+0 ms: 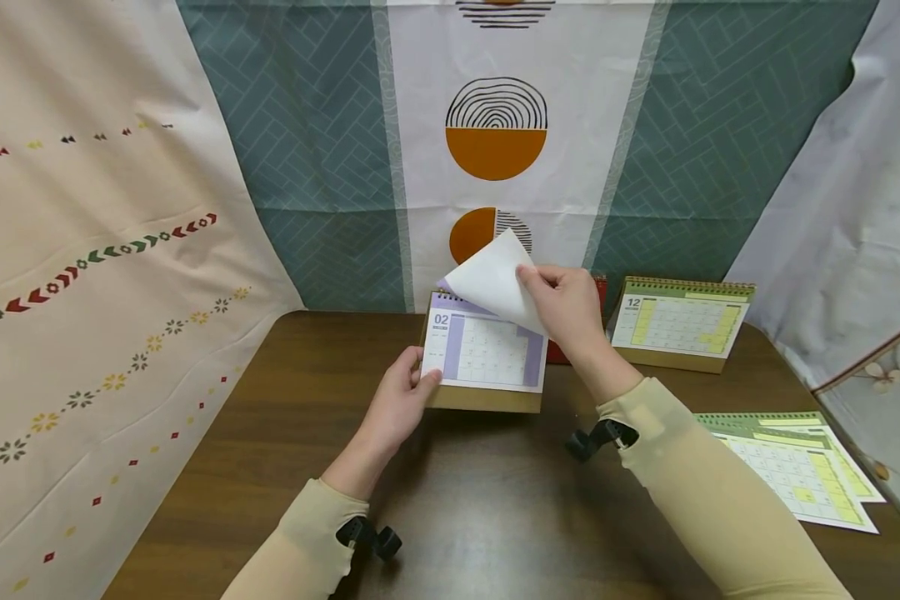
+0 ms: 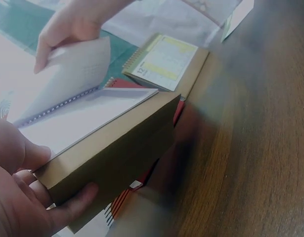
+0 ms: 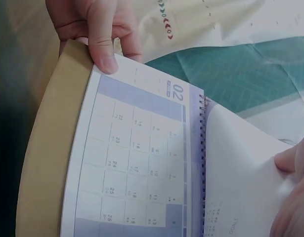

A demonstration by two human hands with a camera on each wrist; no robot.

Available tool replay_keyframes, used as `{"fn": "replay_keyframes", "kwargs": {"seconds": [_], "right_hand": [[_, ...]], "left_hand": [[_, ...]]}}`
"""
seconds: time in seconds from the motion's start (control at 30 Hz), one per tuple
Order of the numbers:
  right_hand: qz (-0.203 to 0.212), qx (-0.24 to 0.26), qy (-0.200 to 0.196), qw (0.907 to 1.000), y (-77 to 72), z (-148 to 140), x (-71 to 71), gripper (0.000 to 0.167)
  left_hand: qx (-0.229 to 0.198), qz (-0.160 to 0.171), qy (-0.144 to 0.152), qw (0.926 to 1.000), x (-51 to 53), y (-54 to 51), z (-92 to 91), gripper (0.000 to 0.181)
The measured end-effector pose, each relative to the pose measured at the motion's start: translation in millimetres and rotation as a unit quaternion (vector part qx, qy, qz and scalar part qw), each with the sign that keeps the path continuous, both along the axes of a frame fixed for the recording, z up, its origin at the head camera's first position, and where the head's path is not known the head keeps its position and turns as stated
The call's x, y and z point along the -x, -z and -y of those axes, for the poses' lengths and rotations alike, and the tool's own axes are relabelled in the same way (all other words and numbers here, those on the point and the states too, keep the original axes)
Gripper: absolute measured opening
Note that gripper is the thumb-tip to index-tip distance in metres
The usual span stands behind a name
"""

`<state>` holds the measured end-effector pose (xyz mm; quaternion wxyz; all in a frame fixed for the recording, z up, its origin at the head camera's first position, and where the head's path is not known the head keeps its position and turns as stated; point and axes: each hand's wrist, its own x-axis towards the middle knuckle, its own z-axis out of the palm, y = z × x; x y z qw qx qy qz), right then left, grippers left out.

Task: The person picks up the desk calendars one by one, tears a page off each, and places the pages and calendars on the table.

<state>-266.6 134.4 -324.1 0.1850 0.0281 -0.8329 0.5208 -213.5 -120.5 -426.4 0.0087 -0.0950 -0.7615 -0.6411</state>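
Note:
A purple desk calendar (image 1: 487, 350) with a brown cardboard stand shows its 02 page, held up off the table in the head view. My left hand (image 1: 401, 387) grips its left side, thumb on the front and fingers behind the cardboard (image 2: 117, 143). Between thumb and fingers my right hand (image 1: 566, 308) pinches a lifted page (image 1: 498, 275), its white back showing. That page is still on the spiral binding (image 3: 203, 143), as the right wrist view shows. The left wrist view has the right hand (image 2: 75, 27) above the binding.
A green calendar (image 1: 678, 321) on page 12 stands at the back right. Part of a red calendar (image 1: 558, 350) shows behind the purple one. Loose green-headed calendar sheets (image 1: 795, 475) lie overlapping on the brown table (image 1: 487, 500) at the right. Patterned cloths (image 1: 307, 167) hang around the table.

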Motion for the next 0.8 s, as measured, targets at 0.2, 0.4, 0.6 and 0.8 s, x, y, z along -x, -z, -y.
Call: {"fn": "replay_keyframes", "kwargs": {"seconds": [0.2, 0.4, 0.6, 0.8], "right_hand": [[0.062, 0.035, 0.021, 0.9972, -0.6, -5, 5.9, 0.043], [0.08, 0.072, 0.056, 0.9926, -8.9, -22, 13.8, 0.048], [0.095, 0.094, 0.079, 0.9878, -13.9, -42, 20.5, 0.054], [0.125, 0.153, 0.113, 0.9736, -17.7, -69, 28.0, 0.06]], "left_hand": [[0.002, 0.001, -0.002, 1.0, -2.0, 0.0, -0.6, 0.024], [0.002, -0.003, 0.006, 1.0, -3.3, 1.2, -1.3, 0.024], [0.012, -0.002, 0.01, 0.9999, -6.1, -0.5, -0.2, 0.024], [0.013, 0.004, 0.01, 0.9999, -7.3, 2.0, 3.3, 0.024]]}}
